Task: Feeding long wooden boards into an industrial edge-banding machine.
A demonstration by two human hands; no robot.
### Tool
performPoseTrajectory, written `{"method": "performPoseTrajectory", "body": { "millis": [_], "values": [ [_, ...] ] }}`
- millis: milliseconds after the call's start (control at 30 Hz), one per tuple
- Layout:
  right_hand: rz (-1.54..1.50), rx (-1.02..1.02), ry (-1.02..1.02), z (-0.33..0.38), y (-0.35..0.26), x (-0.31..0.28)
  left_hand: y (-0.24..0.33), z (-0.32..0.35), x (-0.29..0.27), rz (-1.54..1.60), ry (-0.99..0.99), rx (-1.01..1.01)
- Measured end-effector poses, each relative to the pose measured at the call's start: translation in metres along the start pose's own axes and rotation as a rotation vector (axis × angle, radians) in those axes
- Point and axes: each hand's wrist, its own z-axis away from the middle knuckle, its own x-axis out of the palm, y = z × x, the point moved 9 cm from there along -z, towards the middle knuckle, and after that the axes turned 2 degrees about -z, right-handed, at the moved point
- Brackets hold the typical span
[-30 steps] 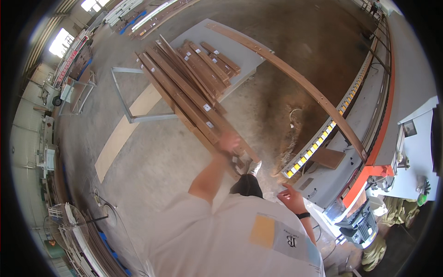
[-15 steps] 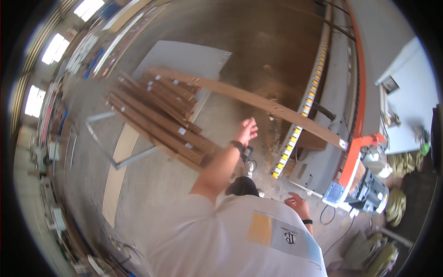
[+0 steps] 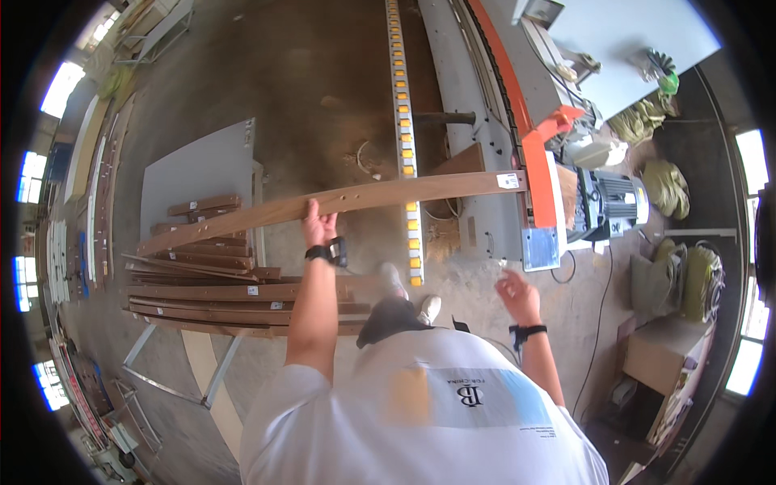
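Brown wooden plank meets my left hand at its near edge, clamped or not I cannot tell; rightward of that touch it crosses the yellow-rollered rail; my right hand is half-curled, unclosed

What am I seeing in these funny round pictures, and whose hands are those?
They belong to a person in a white shirt. A camera on their head looks down, and its wide lens bends straight edges. The left hand touches a long brown board; I can't tell whether it grips. The right hand holds nothing I can see. The board crosses a strip with yellow blocks, and its right end is beside a machine's orange frame. More brown boards are piled at the left.
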Motion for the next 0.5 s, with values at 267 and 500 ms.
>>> {"method": "performPoseTrajectory", "body": {
  "millis": [267,500],
  "values": [
    [0.358,-0.235,0.148,-0.053,0.01,-0.071,0.066,0.115,-0.111,-0.448,0.259,0.024],
    [0.431,-0.175,-0.376,-0.021,0.043,-0.051,0.089,0.212,-0.193,-0.436,0.446,0.129]
  ]
}}
